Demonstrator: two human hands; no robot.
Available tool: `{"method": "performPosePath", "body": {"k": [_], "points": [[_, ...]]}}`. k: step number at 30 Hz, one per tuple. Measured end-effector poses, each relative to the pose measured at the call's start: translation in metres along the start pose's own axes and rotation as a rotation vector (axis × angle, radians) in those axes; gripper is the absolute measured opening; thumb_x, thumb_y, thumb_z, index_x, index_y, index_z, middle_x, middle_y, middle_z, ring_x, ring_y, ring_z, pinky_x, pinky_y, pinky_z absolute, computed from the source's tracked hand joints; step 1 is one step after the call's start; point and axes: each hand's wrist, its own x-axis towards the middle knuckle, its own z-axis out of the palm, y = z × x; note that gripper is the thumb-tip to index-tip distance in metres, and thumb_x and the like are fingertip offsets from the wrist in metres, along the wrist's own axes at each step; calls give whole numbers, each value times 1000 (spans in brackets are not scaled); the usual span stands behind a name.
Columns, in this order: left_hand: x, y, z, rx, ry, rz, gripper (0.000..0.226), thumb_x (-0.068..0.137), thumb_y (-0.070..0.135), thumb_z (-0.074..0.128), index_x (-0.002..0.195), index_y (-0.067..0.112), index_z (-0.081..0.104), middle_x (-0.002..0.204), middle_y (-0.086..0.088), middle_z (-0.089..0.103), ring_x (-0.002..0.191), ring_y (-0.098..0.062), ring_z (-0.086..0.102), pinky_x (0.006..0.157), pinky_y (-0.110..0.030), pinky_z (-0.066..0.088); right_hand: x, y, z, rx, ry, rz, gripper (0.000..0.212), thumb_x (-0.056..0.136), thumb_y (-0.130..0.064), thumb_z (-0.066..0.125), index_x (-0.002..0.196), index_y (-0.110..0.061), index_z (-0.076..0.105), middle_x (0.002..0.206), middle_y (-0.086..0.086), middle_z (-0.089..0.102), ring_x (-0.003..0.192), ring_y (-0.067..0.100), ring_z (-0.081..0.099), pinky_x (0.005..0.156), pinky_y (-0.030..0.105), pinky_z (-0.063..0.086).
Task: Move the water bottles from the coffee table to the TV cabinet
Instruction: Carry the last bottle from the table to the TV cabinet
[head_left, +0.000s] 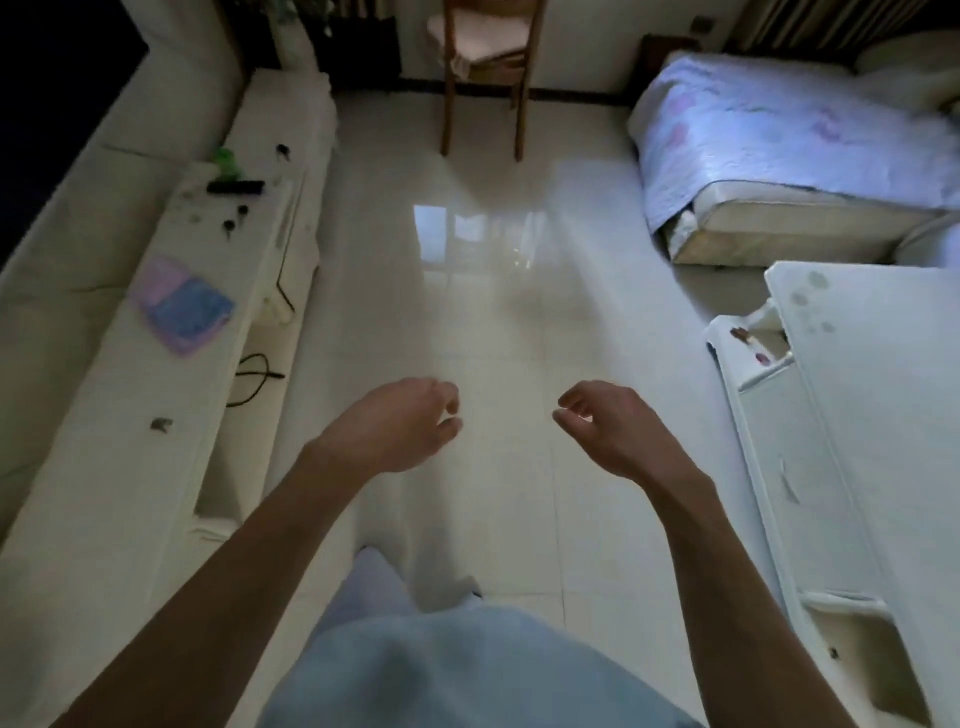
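My left hand (400, 423) and my right hand (605, 431) hang in front of me over the tiled floor, both empty with fingers loosely curled and apart. The long white TV cabinet (93, 499) runs along the left wall. The white coffee table (878, 415) stands on the right. No water bottle shows in this view. A small green object (226, 158) sits far back on the cabinet; I cannot tell what it is.
On the cabinet lie a pink and blue cloth (179, 306), a black remote (236, 186) and small dark items. A black cable (254, 376) hangs at its front. A wooden chair (485, 62) stands ahead, a bed (779, 145) at the right back.
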Motion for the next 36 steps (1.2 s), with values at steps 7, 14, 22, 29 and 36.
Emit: {"method": "performPosePath", "body": {"k": [7,14,22,29,36], "points": [[94,63,-13,112,-74,214,26,98,36,47,114,19,61,118,-2,64,105,-23,61,84,-31,45,2,76,-33,29,-2,198,35,95,-39,52,120,-17,63,120,1,64,107,16,60,94,34,48],[222,116,-20,113,-125,366,29,99,36,47,117,19,60,119,0,63,104,-23,61,83,-33,48,65,142,-78,44,21,321,35,96,-40,51,121,-18,63,122,1,63,109,15,60,94,31,46],[379,175,-66,109,-158,486,28,99,35,46,116,18,60,117,-2,63,102,-24,62,82,-33,51,155,206,-172,108,97,455,33,95,-38,52,118,-19,64,119,-5,64,109,11,59,88,26,43],[480,228,-91,144,-223,555,27,97,34,48,113,16,62,112,-5,64,99,-26,62,84,-38,52,201,265,-222,197,178,545,30,95,-37,53,116,-20,64,118,-5,63,108,12,59,90,28,45],[587,302,-109,242,-221,586,30,99,34,46,118,15,60,116,-5,63,102,-25,62,85,-36,51,267,355,-273,227,167,531,31,94,-37,53,116,-18,64,119,-3,63,110,15,59,91,30,45]]}}
